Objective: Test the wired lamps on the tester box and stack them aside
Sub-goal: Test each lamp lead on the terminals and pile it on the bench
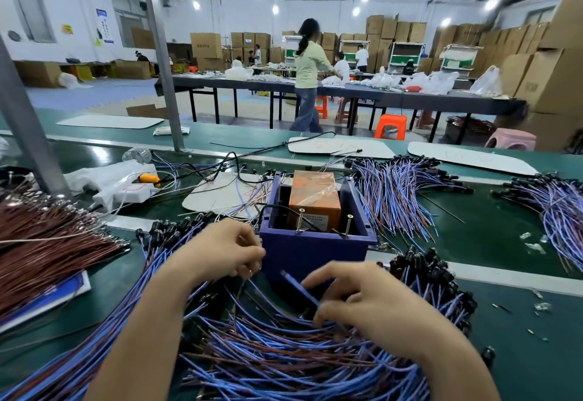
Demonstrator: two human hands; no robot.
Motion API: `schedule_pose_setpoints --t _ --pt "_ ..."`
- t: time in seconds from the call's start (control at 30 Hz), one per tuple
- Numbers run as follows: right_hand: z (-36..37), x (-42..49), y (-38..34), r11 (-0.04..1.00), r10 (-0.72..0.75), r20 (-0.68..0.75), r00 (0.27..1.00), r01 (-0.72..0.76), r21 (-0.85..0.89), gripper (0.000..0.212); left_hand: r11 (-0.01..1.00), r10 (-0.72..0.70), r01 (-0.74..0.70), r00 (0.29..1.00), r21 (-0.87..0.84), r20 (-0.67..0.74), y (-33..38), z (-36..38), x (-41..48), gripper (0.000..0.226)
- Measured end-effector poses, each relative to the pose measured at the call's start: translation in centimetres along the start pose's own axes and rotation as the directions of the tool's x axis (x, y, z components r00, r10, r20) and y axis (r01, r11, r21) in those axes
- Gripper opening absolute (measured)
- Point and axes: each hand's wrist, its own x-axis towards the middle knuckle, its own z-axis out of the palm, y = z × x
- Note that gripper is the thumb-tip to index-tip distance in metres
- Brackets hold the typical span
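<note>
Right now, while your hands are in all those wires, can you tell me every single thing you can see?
tester box: one, purple, middle of the green table
orange block: one, inside the box
screws: two, silvery, upright at the box's near rim
wired lamps: many, blue and brown wires with black heads, heaped near, behind the box and far right
brown wires: one bundle, left
power strip: one, white, back left
bottle: one, clear, lying behind the strip
flat boards: several, white, along the back
orange stool: one, beyond the table
pink stool: one, beyond the table
cardboard boxes: many, brown, far wall
left hand: pinches wires beside the box
right hand: grips wires in the near heap
</note>
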Motion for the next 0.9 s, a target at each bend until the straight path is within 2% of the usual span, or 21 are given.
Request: schedule_pose_setpoints --t 0.07,0.1,0.13,0.2,0.27,0.33,0.4,0.47,0.6,0.67,0.77,0.83,0.9 --pt "0.4 0.0 -0.6 0.997 -0.004 0.15 0.989 0.015 -0.079 0.026 0.967 -0.042 0.089 0.979 0.238 -0.198 -1.5 -1.5 0.4 0.006" --pt "0.7 0.1 -0.8 0.994 -0.008 0.179 0.984 0.026 -0.103 0.026 0.936 -0.06 0.148 0.961 0.318 -0.271 -2.1 -2.0 0.5 0.004" --pt "0.9 0.2 -0.9 0.993 -0.011 0.184 0.983 0.033 -0.115 0.025 0.907 -0.085 0.197 0.951 0.371 -0.297 -2.8 -2.2 0.8 0.015" --pt "1.2 0.5 -0.9 0.994 -0.01 0.169 0.986 0.029 -0.107 0.024 0.865 -0.12 0.229 0.958 0.446 -0.259 -4.1 -2.1 1.5 0.033" --pt "1.3 0.6 -0.8 0.995 -0.013 0.158 0.987 0.029 -0.097 0.023 0.863 -0.099 0.23 0.95 0.451 -0.295 -4.9 -1.5 2.1 0.03" --pt "1.2 0.7 -0.4 0.996 -0.02 0.154 0.988 0.033 -0.087 0.024 0.889 -0.083 0.246 0.916 0.386 -0.392 -5.3 -0.9 2.5 0.025" --pt "1.0 0.6 -0.1 0.998 -0.023 0.147 0.989 0.032 -0.06 0.025 0.882 -0.078 0.278 0.882 0.38 -0.465 -5.7 -0.5 2.9 0.03" --pt "0.8 0.6 0.1 0.999 -0.019 0.133 0.991 0.025 -0.041 0.026 0.851 -0.08 0.313 0.871 0.423 -0.485 -5.9 -0.2 3.2 0.036" --pt "0.6 0.6 0.4 0.999 -0.019 0.125 0.992 0.023 -0.038 0.026 0.865 -0.065 0.307 0.853 0.397 -0.518 -6.0 -0.2 3.4 0.025" --pt "0.6 0.6 0.5 0.999 -0.027 0.113 0.993 0.032 -0.042 0.024 0.909 -0.033 0.254 0.833 0.329 -0.552 -5.2 -0.4 3.0 0.021" --pt "0.7 0.8 0.3 0.997 -0.066 0.037 0.997 0.067 -0.04 0.018 0.992 0.044 0.043 0.765 0.119 -0.643 -2.3 -1.1 1.7 0.018" --pt "0.8 0.9 0.1 0.992 -0.127 -0.048 0.991 0.128 0.014 0.019 0.986 0.122 -0.165 0.747 -0.004 -0.654 0.3 -1.3 0.4 0.014" --pt "0.9 1.0 0.0 0.968 -0.205 -0.103 0.973 0.217 0.126 0.024 0.935 0.223 -0.342 0.779 -0.099 -0.586 2.9 -0.7 -1.1 0.014"
